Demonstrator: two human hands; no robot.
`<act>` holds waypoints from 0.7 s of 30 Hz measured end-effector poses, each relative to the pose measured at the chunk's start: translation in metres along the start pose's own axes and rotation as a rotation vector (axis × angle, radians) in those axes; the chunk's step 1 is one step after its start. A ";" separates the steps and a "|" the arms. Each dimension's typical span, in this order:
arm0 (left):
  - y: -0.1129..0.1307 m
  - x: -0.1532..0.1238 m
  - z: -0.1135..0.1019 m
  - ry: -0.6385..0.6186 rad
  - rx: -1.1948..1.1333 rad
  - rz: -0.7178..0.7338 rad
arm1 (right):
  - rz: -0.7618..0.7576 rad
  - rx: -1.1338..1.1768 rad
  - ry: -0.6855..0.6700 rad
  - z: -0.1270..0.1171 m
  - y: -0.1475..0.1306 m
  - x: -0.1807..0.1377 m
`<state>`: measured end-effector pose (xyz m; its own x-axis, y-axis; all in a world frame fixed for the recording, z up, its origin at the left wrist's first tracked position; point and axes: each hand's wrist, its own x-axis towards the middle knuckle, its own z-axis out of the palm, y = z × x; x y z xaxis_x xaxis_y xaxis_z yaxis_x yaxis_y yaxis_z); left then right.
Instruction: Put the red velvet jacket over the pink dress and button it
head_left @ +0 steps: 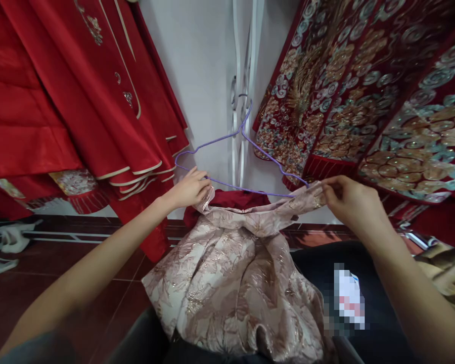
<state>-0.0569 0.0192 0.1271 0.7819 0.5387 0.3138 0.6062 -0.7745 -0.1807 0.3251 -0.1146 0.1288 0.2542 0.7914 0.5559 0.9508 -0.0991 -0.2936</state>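
A pale pink brocade dress (227, 273) with a metallic leaf-like pattern spreads over my lap, its upper edge pulled wide between both hands. My left hand (192, 189) is closed on the left end of that edge, close beside the lower bar of a purple wire hanger (222, 137). At the other end, my right hand (351, 202) pinches the right shoulder part of the dress between thumb and fingers. The hanger's right arm runs into the cloth there, and its hook points up against the wall. Dark red fabric (246, 200) shows behind the neckline.
Red garments (109, 101) with pale piping hang at the left. Richly embroidered dark red garments (345, 96) hang at the right. White metal rods (240, 60) stand between them before a pale wall. White shoes (13, 240) rest at the far left by the tiled floor (109, 283).
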 end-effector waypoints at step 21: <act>-0.043 -0.025 0.018 0.655 -0.461 -0.730 | -0.263 0.273 0.090 0.038 -0.041 0.075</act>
<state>-0.1003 0.0452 0.1101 -0.0583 0.7446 0.6650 0.6736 -0.4622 0.5767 0.2987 -0.0284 0.1528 0.0345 0.7109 0.7024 0.9063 0.2740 -0.3218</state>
